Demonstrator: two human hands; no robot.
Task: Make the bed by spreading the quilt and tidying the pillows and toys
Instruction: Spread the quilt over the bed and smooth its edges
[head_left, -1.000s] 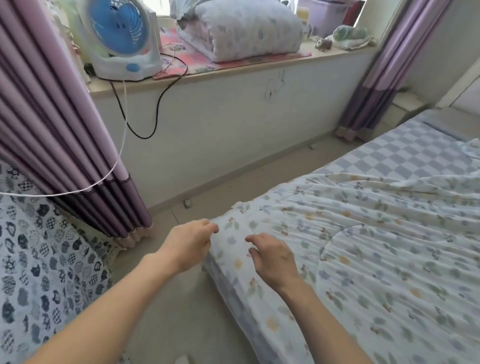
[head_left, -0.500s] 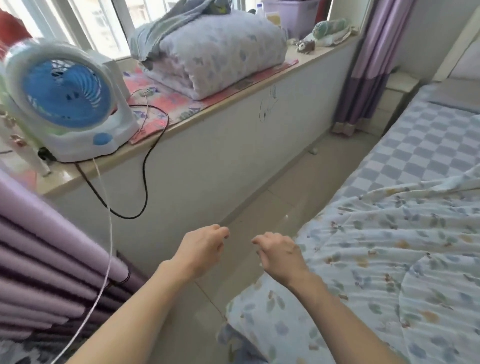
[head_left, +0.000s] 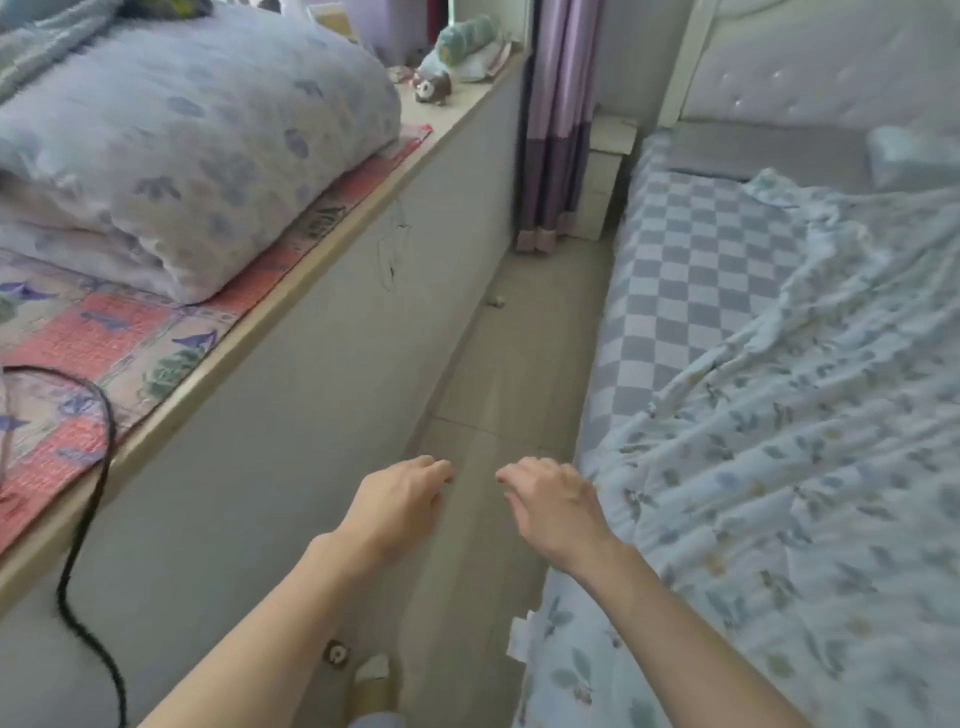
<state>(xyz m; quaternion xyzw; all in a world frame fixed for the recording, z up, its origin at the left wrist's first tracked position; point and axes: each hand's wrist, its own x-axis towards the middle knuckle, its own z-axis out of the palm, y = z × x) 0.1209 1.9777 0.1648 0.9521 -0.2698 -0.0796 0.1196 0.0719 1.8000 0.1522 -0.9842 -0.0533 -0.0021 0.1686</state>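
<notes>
A white quilt (head_left: 779, 467) with small leaf prints lies rumpled over the right side of the bed, leaving the blue-and-white checked sheet (head_left: 691, 270) bare toward the headboard. My left hand (head_left: 400, 504) and my right hand (head_left: 550, 499) hover over the floor aisle beside the bed, fingers loosely curled, holding nothing. The right hand is just left of the quilt's edge, apart from it. A pale pillow (head_left: 904, 156) lies near the padded headboard (head_left: 810, 67). A small brown plush toy (head_left: 432, 87) sits on the window ledge.
A long window ledge (head_left: 322, 249) runs along the left, carrying a folded floral duvet (head_left: 192, 135), a pink patterned mat and a black cable (head_left: 88, 519). A purple curtain (head_left: 556, 119) and a white nightstand (head_left: 605, 176) stand at the far end. My slippered foot (head_left: 371, 680) is on the floor.
My view has swung right along the aisle toward the headboard. Both hands have left the quilt's corner and now hang empty over the floor. The fan is out of view.
</notes>
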